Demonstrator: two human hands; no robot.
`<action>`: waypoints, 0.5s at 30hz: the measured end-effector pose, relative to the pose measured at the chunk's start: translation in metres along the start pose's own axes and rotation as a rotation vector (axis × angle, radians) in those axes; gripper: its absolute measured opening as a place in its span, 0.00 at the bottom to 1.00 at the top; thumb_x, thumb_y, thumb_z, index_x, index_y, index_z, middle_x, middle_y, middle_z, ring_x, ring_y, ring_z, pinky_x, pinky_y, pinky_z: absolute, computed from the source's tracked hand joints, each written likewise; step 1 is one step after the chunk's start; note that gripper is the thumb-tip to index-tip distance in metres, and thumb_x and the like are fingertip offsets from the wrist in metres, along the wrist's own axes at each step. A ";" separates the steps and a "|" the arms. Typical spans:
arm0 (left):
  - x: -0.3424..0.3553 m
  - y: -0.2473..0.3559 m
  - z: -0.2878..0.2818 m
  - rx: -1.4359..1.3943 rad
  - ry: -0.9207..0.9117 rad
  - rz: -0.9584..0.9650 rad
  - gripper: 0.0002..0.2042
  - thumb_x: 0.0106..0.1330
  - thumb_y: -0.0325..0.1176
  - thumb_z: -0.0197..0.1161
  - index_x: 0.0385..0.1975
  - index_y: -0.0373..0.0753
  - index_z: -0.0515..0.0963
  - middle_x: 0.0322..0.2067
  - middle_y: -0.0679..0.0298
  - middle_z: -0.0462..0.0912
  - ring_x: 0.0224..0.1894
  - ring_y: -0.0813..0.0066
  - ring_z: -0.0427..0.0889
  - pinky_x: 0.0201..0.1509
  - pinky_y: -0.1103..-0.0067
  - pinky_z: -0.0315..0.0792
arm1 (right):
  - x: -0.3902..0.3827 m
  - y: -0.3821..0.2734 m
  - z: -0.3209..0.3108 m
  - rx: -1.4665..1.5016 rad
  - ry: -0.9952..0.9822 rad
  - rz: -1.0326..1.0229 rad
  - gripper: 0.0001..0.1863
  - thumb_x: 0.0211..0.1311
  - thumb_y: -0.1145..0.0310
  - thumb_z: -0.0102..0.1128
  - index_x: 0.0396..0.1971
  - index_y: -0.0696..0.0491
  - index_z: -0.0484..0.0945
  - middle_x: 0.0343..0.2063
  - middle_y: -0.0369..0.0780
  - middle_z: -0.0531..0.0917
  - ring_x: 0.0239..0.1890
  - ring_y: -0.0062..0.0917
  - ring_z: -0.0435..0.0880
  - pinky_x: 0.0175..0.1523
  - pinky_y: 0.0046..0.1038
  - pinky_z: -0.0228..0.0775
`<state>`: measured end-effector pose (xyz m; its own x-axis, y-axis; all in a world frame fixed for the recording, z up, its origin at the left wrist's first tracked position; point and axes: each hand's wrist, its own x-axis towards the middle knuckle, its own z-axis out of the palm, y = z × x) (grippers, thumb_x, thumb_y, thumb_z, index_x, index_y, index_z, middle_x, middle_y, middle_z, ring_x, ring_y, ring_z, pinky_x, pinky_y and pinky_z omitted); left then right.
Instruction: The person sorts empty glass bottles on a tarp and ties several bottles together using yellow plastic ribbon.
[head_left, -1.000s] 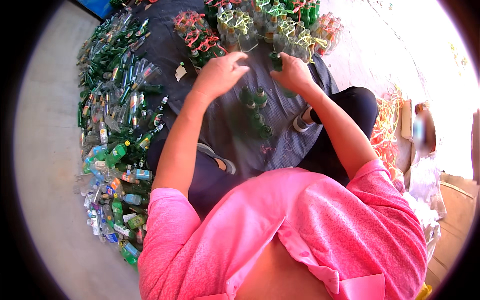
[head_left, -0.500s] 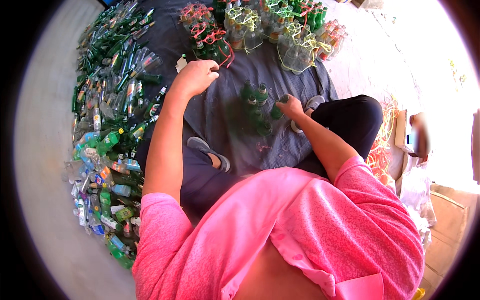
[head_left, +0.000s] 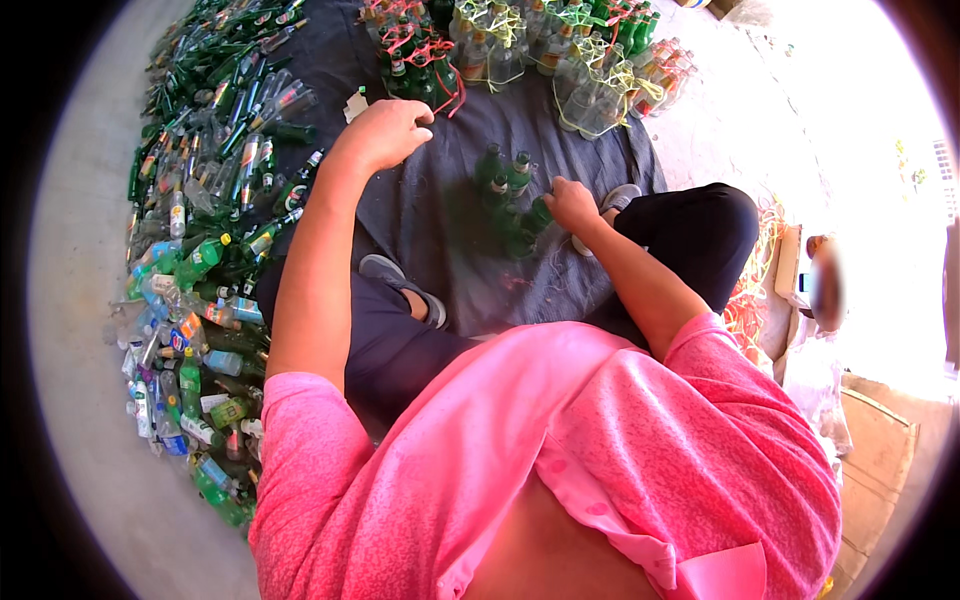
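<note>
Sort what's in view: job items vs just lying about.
Likely the job:
cluster of green, long-necked glass bottles, right hand beside it
dark grey cloth sheet underneath
tied bundles of clear and green glass bottles
tangled orange plastic string, perhaps
mostly green heap of loose glass and plastic bottles, perhaps

Apparently lying about:
small, flat whitish scrap
flat brown cardboard sheet

the green bottles (head_left: 497,190) look glossy, smooth glass, the dark sheet (head_left: 410,200) matt, creased cloth.
</note>
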<state>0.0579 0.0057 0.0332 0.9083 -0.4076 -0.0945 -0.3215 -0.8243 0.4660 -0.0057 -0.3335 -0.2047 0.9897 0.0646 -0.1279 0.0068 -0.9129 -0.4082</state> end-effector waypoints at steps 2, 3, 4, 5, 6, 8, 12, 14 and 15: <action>-0.001 -0.001 -0.001 0.002 -0.010 -0.011 0.15 0.67 0.34 0.66 0.50 0.35 0.83 0.33 0.54 0.88 0.37 0.60 0.87 0.46 0.69 0.78 | 0.004 -0.002 0.000 0.028 0.003 -0.032 0.18 0.63 0.57 0.64 0.35 0.59 0.77 0.33 0.56 0.85 0.40 0.56 0.84 0.46 0.53 0.76; -0.002 -0.001 -0.002 0.012 -0.014 -0.013 0.15 0.67 0.34 0.66 0.50 0.35 0.83 0.33 0.55 0.88 0.37 0.60 0.87 0.46 0.69 0.78 | 0.005 -0.003 0.000 0.043 0.005 -0.045 0.18 0.63 0.57 0.64 0.35 0.59 0.77 0.33 0.57 0.85 0.40 0.57 0.84 0.46 0.53 0.76; -0.003 0.000 -0.002 0.021 -0.018 -0.015 0.15 0.67 0.34 0.66 0.50 0.35 0.83 0.33 0.55 0.88 0.37 0.60 0.87 0.46 0.69 0.78 | 0.006 -0.005 0.001 0.051 -0.003 -0.047 0.18 0.63 0.57 0.64 0.35 0.59 0.77 0.33 0.57 0.85 0.40 0.57 0.84 0.46 0.53 0.76; -0.003 0.001 -0.001 0.025 -0.026 -0.016 0.15 0.67 0.34 0.66 0.50 0.35 0.83 0.33 0.55 0.88 0.37 0.60 0.87 0.46 0.69 0.78 | 0.007 -0.007 0.002 0.059 -0.011 -0.048 0.18 0.63 0.57 0.64 0.35 0.59 0.77 0.33 0.57 0.85 0.40 0.57 0.84 0.46 0.53 0.75; -0.003 0.001 -0.001 0.029 -0.032 -0.018 0.15 0.67 0.34 0.66 0.50 0.35 0.83 0.33 0.55 0.88 0.37 0.60 0.87 0.46 0.69 0.78 | 0.008 -0.008 0.003 0.065 -0.017 -0.052 0.18 0.63 0.57 0.64 0.36 0.59 0.77 0.33 0.57 0.85 0.39 0.57 0.84 0.46 0.53 0.75; -0.002 0.001 0.000 0.026 -0.037 -0.016 0.15 0.67 0.34 0.66 0.50 0.35 0.82 0.34 0.54 0.88 0.37 0.59 0.87 0.47 0.69 0.78 | 0.010 -0.011 0.005 0.083 -0.001 -0.058 0.18 0.63 0.57 0.65 0.36 0.59 0.76 0.33 0.57 0.85 0.40 0.57 0.84 0.47 0.54 0.75; 0.000 -0.001 0.002 0.034 -0.059 -0.020 0.16 0.67 0.35 0.66 0.51 0.36 0.82 0.35 0.54 0.88 0.39 0.59 0.86 0.47 0.68 0.78 | 0.014 -0.016 0.011 0.096 -0.020 -0.047 0.18 0.64 0.58 0.65 0.38 0.59 0.76 0.33 0.57 0.85 0.41 0.57 0.84 0.47 0.53 0.75; 0.002 0.001 0.003 0.046 -0.072 -0.018 0.16 0.67 0.35 0.66 0.52 0.36 0.82 0.36 0.54 0.88 0.40 0.58 0.87 0.48 0.67 0.78 | 0.014 -0.016 0.015 0.089 -0.026 -0.050 0.18 0.64 0.58 0.65 0.39 0.59 0.76 0.33 0.57 0.85 0.42 0.56 0.85 0.48 0.53 0.76; 0.000 0.001 0.002 0.051 -0.074 -0.019 0.16 0.67 0.35 0.66 0.52 0.36 0.82 0.36 0.54 0.88 0.40 0.58 0.87 0.48 0.67 0.78 | 0.014 -0.017 0.016 0.087 -0.032 -0.056 0.19 0.64 0.58 0.66 0.40 0.59 0.76 0.34 0.56 0.85 0.42 0.56 0.85 0.48 0.53 0.76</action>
<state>0.0571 0.0035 0.0320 0.8927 -0.4182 -0.1681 -0.3196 -0.8503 0.4181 0.0055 -0.3104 -0.2142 0.9830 0.1283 -0.1311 0.0477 -0.8689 -0.4926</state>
